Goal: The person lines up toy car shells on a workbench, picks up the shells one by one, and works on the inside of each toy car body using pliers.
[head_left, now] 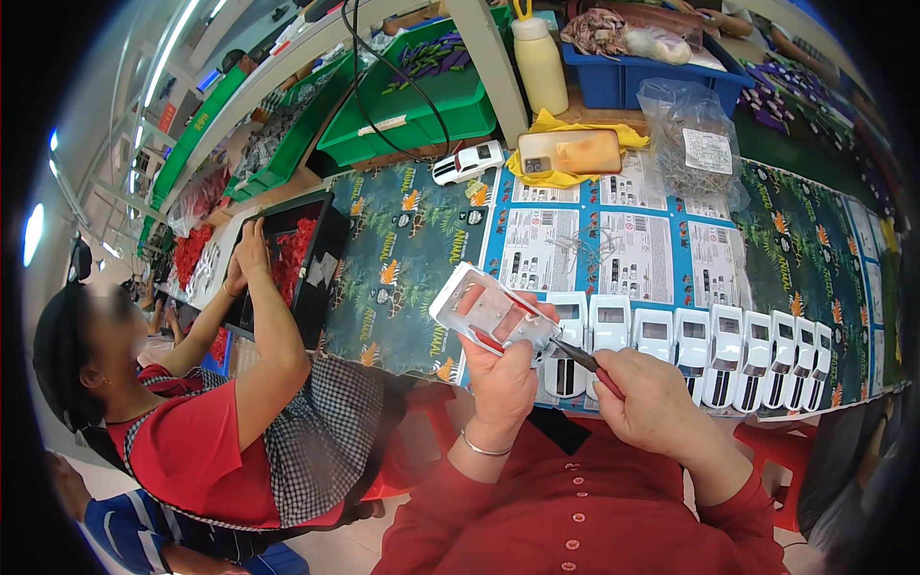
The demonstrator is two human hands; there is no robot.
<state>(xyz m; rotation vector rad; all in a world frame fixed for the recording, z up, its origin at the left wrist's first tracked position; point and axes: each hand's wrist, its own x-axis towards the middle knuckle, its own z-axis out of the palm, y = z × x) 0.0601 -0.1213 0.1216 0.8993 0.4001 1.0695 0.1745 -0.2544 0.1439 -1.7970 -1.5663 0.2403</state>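
At the left, a co-worker's hands (251, 251) are over a black bin (329, 235) of red parts (292, 257). Toward the back of the bench (383, 254), one white toy car (468, 164) lies apart from the others. In front of the wearer, a white car shell (491, 309) is held above the bench, hollow side showing, the fingers of the left hand (503, 381) gripping it. A dark-tipped hand tool (575, 354) reaches its right end; contact at the tip cannot be confirmed. Beyond it lie loose thin pieces (596, 247). The fingers of the right hand (644, 398) are closed around the tool's handle. At the right, a row of white cars (724, 347) stands along the near edge. Assessment: work on the held shell appears unfinished; whether the row is finished or waiting cannot be determined.
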